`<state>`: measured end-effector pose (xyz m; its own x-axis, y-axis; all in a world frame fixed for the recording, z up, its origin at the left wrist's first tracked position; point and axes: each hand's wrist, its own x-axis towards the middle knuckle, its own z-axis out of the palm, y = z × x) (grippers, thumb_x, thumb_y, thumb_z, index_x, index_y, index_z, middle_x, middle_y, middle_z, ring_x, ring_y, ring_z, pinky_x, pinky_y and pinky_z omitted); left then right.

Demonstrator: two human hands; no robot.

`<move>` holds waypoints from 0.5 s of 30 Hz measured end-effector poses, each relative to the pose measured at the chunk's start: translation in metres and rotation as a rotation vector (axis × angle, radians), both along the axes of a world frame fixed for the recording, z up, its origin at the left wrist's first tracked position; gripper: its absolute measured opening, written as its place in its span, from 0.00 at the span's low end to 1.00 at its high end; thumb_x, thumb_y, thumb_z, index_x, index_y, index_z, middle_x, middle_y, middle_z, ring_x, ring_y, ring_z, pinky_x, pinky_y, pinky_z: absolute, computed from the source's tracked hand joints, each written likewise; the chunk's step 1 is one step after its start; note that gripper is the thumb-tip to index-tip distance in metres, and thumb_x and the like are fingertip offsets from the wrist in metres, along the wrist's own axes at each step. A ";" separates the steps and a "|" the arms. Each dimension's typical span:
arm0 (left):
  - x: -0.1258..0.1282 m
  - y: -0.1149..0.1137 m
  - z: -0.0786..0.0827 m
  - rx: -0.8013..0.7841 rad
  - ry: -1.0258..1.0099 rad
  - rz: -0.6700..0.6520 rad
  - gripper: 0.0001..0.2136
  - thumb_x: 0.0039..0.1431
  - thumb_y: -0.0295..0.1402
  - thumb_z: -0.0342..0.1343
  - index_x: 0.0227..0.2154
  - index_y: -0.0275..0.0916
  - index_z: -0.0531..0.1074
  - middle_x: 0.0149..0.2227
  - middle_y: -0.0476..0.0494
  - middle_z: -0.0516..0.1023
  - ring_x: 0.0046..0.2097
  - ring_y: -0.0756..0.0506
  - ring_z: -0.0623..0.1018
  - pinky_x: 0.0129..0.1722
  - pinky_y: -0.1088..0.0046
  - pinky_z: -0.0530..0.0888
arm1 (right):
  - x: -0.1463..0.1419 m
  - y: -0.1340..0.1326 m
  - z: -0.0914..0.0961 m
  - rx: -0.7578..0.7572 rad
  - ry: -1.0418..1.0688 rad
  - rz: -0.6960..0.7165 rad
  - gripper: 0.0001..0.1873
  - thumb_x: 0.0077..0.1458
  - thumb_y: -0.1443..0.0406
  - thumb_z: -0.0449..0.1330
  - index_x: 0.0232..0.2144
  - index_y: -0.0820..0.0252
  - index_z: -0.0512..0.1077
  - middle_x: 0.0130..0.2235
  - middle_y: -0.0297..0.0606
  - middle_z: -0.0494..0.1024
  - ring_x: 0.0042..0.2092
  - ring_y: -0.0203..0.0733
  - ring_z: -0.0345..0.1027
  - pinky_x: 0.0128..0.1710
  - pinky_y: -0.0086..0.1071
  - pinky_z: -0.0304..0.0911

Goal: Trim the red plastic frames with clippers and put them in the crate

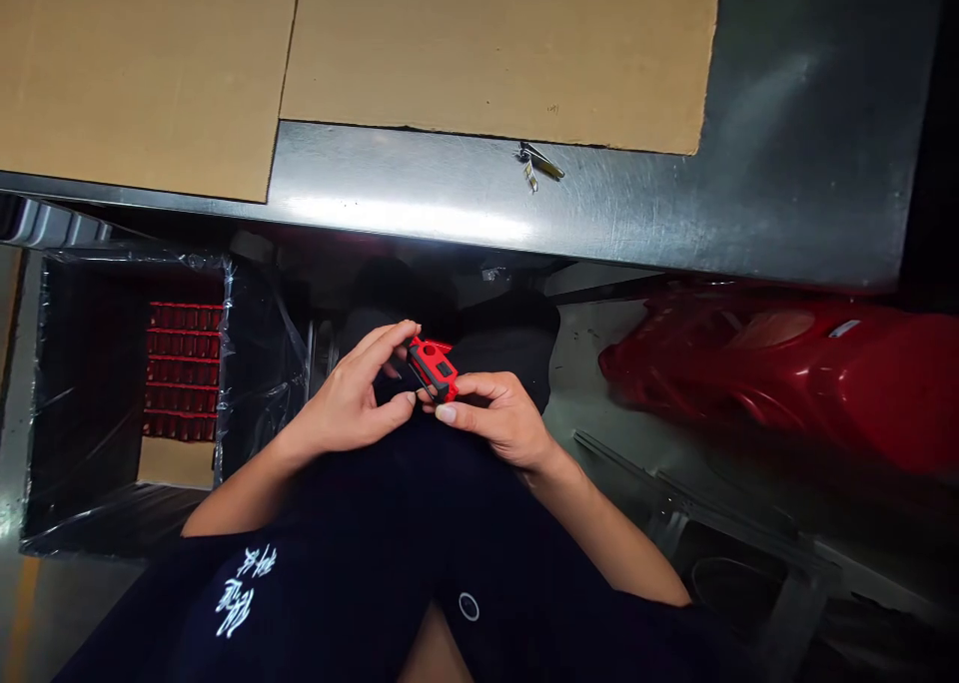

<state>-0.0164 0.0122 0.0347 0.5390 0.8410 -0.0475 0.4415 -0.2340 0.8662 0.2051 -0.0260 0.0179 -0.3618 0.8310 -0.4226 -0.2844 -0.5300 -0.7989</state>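
Observation:
Both my hands meet over my lap, below the edge of a steel table point(674, 224). A small red plastic part with black insets point(435, 365) sits between them. My right hand point(501, 418) pinches it from below with thumb and fingers. My left hand point(356, 398) has its fingers curled round the part's left end, where a thin black piece sticks out. Dark clothing covers my lap beneath the hands.
Cardboard sheets point(486, 44) lie on the table top, with a small metal clip point(535, 161) near their edge. At the left, a plastic-lined bin point(90, 393) holds rows of red parts point(184, 368). A red plastic bag point(809, 373) lies at the right.

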 end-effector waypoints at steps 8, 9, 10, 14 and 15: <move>0.016 -0.008 0.006 0.113 -0.017 0.017 0.42 0.55 0.38 0.67 0.70 0.41 0.54 0.62 0.31 0.70 0.61 0.36 0.74 0.61 0.52 0.76 | -0.003 0.001 -0.011 0.058 -0.038 0.068 0.16 0.46 0.55 0.77 0.37 0.53 0.85 0.39 0.37 0.87 0.45 0.50 0.82 0.48 0.38 0.76; 0.017 -0.008 0.006 0.130 -0.018 0.015 0.42 0.54 0.38 0.67 0.70 0.41 0.54 0.62 0.31 0.70 0.61 0.36 0.74 0.60 0.52 0.76 | -0.004 0.001 -0.011 0.066 -0.042 0.067 0.15 0.47 0.55 0.77 0.37 0.53 0.85 0.39 0.37 0.87 0.44 0.49 0.82 0.47 0.38 0.76; 0.018 -0.008 0.005 0.145 -0.019 0.012 0.42 0.54 0.37 0.68 0.70 0.41 0.55 0.62 0.31 0.70 0.61 0.36 0.74 0.60 0.52 0.77 | -0.005 0.001 -0.010 0.074 -0.050 0.067 0.14 0.47 0.56 0.76 0.37 0.53 0.85 0.38 0.37 0.87 0.43 0.49 0.82 0.47 0.37 0.76; 0.019 -0.008 0.002 0.176 -0.030 0.003 0.42 0.53 0.36 0.68 0.69 0.42 0.56 0.61 0.32 0.71 0.61 0.36 0.74 0.58 0.52 0.78 | -0.008 0.002 -0.007 0.104 -0.101 0.052 0.12 0.48 0.57 0.75 0.35 0.54 0.85 0.37 0.36 0.86 0.40 0.47 0.82 0.44 0.36 0.75; 0.020 -0.007 0.002 0.185 -0.035 0.001 0.41 0.54 0.35 0.67 0.69 0.42 0.57 0.60 0.32 0.71 0.60 0.36 0.74 0.58 0.52 0.78 | -0.008 0.001 -0.007 0.115 -0.110 0.047 0.11 0.49 0.58 0.75 0.35 0.54 0.85 0.37 0.36 0.86 0.41 0.47 0.82 0.44 0.35 0.75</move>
